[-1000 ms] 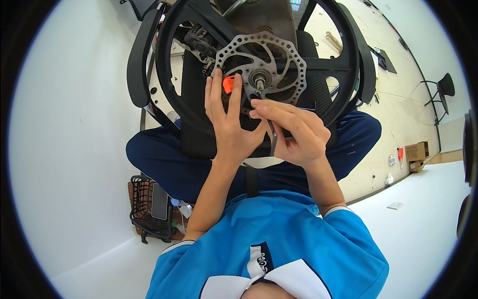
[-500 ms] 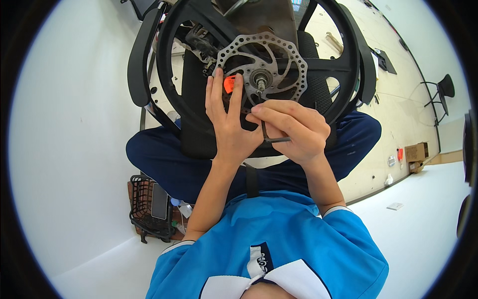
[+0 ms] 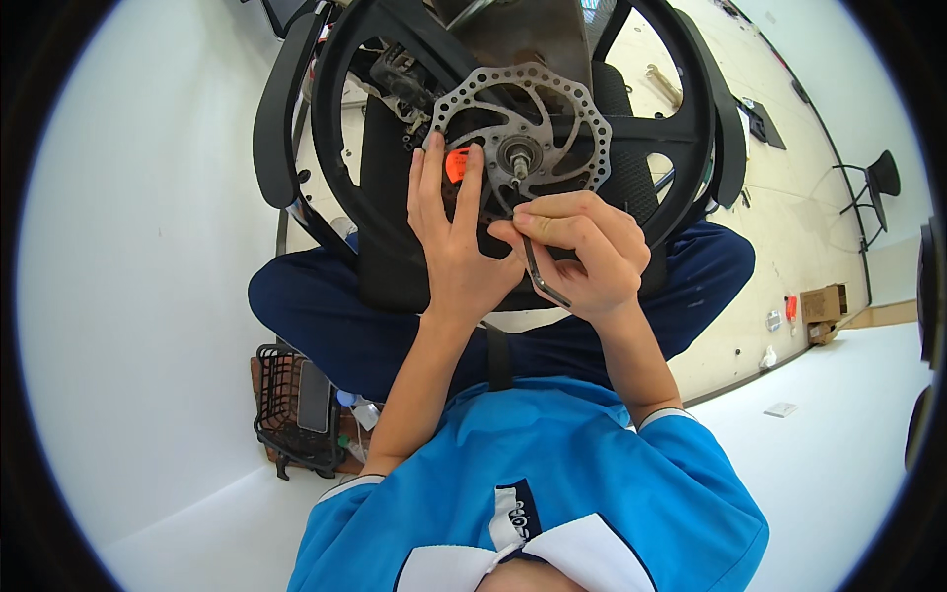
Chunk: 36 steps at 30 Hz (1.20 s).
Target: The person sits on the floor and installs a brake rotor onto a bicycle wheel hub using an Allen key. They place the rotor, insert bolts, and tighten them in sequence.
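The disc (image 3: 524, 129) is seen just beyond both hands, mounted at the centre of the black wheel (image 3: 695, 128), with the axle (image 3: 520, 166) raised from its middle. The disc's left edge is overlapped by the fingertips of the left hand (image 3: 452, 237), whose fingers are spread and closed around nothing; how hard they are pressed cannot be told. Between two of those fingers an orange tag (image 3: 456, 166) is framed. The hex key (image 3: 538, 266) is grasped by the right hand (image 3: 589, 252), pinched between thumb and fingers below the axle (its far tip is hidden, so its seating cannot be told). Its bent end is pointed back toward the right wrist. The left thumb is held just beside the key.

Under the wheel, a black seat (image 3: 385, 266) is partly covered by the left hand. Beyond the hands, a metal plate (image 3: 538, 35) is seen past the disc. The wheel is flanked by two armrests, one on each hand's side. Well to the left hand's near side, a phone (image 3: 315, 397) is held in a black basket (image 3: 271, 405). Far off beyond the right hand, a wrench (image 3: 664, 85) is left on the floor (image 3: 799, 217).
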### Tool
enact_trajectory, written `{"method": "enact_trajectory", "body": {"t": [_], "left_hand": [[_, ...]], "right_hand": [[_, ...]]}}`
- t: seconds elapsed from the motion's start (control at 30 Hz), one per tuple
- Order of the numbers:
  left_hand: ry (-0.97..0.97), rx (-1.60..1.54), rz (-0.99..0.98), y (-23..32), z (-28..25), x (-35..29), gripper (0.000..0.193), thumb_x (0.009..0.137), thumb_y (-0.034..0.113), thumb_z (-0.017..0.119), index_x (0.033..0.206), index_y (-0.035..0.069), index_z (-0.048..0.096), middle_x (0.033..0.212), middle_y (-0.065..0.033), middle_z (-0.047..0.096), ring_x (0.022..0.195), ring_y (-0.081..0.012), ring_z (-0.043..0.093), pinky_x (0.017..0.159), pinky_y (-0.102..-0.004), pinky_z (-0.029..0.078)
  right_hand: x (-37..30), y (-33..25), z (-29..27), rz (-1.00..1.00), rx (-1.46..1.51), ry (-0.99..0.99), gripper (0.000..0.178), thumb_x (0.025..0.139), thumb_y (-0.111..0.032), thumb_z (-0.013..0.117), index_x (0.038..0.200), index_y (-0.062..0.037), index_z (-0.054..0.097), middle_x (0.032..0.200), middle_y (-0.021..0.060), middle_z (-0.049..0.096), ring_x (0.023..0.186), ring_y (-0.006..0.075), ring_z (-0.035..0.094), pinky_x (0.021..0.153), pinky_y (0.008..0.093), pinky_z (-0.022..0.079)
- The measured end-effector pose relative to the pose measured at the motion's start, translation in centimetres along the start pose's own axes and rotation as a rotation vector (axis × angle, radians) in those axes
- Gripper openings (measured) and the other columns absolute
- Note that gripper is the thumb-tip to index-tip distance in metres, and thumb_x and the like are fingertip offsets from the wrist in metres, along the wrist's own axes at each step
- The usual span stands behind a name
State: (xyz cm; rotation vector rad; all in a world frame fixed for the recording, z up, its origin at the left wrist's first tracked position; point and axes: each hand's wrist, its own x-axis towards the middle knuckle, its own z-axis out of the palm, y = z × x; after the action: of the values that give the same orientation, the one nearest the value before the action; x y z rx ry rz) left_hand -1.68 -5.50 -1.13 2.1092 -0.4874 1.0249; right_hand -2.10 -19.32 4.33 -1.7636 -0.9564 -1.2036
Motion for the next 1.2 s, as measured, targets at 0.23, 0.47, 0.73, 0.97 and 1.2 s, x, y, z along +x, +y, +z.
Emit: {"method": "enact_trajectory", "body": {"t": [0.23,0.47,0.73,0.97,1.2], "left_hand": [[0.050,-0.001,-0.024,1.0,-1.0,0.3,0.075,0.070,0.012,0.078,0.141,0.001,0.056,0.154,-0.0261,0.039,0.143,-0.0475,0.035,0.115,-0.0533,0.030],[0.185,-0.263,0.126,1.3,-1.0,1.5,0.037,0.067,-0.009,0.076,0.103,-0.001,0.075,0.106,-0.0120,0.072,0.101,-0.0291,0.069,0.085,-0.0356,0.057],[0.179,-0.299,0.160,0.8,-0.6,1.9,0.029,0.069,-0.010,0.076,0.097,-0.002,0.074,0.093,-0.0115,0.074,0.086,-0.0273,0.073,0.074,-0.0323,0.059],[0.138,-0.293,0.152,1.0,-1.0,2.0,0.025,0.070,-0.008,0.078,0.093,-0.002,0.073,0.092,-0.0116,0.074,0.084,-0.0262,0.074,0.073,-0.0316,0.060],[0.122,-0.350,0.109,1.3,-1.0,2.2,0.023,0.069,-0.010,0.077,0.090,-0.003,0.073,0.090,-0.0115,0.074,0.082,-0.0264,0.074,0.072,-0.0315,0.060]], "right_hand": [[-0.1,0.1,-0.2,0.027,0.016,-0.045,0.023,0.064,0.004,0.081,0.082,-0.0010,0.068,0.083,0.0081,0.071,0.066,0.0219,0.070,0.056,0.0279,0.055],[0.2,0.0,-0.4,0.027,-0.002,-0.024,0.022,0.064,0.003,0.081,0.082,-0.0015,0.069,0.085,0.0087,0.071,0.072,0.0231,0.071,0.061,0.0308,0.057],[1.7,-1.1,-3.5,0.392,0.493,-0.304,0.045,0.062,-0.009,0.066,0.103,0.0060,0.076,0.095,0.0221,0.073,0.078,0.0209,0.070,0.064,0.0258,0.054],[4.3,2.8,-3.1,0.200,0.934,-0.682,0.043,0.086,-0.035,0.076,0.103,0.0037,0.077,0.094,0.0177,0.072,0.067,0.0198,0.068,0.059,0.0268,0.054],[3.6,3.5,-2.5,0.268,1.073,-0.648,0.040,0.073,-0.031,0.092,0.089,0.0009,0.076,0.086,0.0090,0.069,0.059,0.0113,0.063,0.055,0.0211,0.050]]}}
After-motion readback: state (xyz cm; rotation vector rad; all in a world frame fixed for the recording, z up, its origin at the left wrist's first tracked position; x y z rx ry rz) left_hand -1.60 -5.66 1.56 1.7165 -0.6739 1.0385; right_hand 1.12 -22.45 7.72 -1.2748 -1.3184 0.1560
